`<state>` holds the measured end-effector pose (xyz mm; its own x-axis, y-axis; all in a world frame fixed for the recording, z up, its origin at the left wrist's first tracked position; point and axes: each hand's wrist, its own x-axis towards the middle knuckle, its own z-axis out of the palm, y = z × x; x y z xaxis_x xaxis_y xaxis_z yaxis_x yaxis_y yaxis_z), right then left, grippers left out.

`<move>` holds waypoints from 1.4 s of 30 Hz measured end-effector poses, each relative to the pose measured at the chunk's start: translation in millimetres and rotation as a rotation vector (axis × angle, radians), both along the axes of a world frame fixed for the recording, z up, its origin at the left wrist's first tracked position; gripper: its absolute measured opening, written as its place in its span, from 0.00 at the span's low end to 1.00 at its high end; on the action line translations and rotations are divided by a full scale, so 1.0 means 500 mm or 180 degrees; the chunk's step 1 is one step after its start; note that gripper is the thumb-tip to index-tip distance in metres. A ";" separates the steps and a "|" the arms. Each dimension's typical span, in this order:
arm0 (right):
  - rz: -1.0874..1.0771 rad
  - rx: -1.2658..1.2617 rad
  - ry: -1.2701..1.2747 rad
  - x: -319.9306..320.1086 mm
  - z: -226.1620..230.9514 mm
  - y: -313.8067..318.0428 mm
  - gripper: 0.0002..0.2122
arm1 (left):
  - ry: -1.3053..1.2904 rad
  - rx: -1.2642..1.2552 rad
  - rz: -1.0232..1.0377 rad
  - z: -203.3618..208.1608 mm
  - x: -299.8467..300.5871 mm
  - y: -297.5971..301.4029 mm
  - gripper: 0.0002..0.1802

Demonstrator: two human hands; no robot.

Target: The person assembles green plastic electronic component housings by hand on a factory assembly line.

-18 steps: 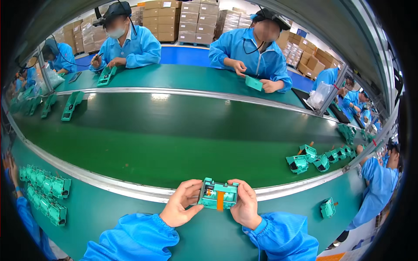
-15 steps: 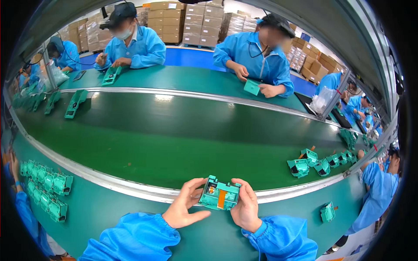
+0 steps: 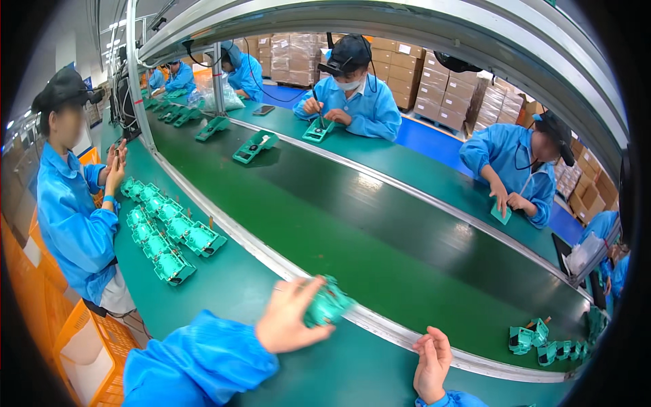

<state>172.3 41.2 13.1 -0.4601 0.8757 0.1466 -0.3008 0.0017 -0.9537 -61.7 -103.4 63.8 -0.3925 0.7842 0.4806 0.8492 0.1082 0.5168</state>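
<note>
One hand of yours, the right hand (image 3: 431,370), is empty by the counter's (image 3: 319,380) far edge, fingers loosely curled. Your left hand (image 3: 288,320) pinches a blurred green housing (image 3: 330,303) between thumb and fingers at that edge, its compact size perhaps letting one hand suffice. Toward the counter's left edge, more housings (image 3: 179,227) stand in two tight rows, probably to save room; beyond the belt (image 3: 339,227), a co-worker (image 3: 519,159) handles a green panel (image 3: 501,216).

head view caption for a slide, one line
Left hand holding a green housing by the metal rail, right hand apart from it, similar housings in rows at left.
</note>
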 end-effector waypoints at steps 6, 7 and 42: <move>0.0062 0.0440 -0.0256 -0.005 0.008 -0.017 0.07 | 0.0869 -0.0851 0.1843 -0.055 -0.142 -0.113 0.34; 0.0021 0.0452 -0.0257 -0.001 0.006 -0.016 0.06 | 0.0991 -0.0888 0.2013 -0.061 -0.156 -0.113 0.33; -0.0334 0.0896 -0.1245 0.012 0.017 0.009 0.37 | -0.5090 0.0169 -0.2680 -0.122 0.197 0.163 0.23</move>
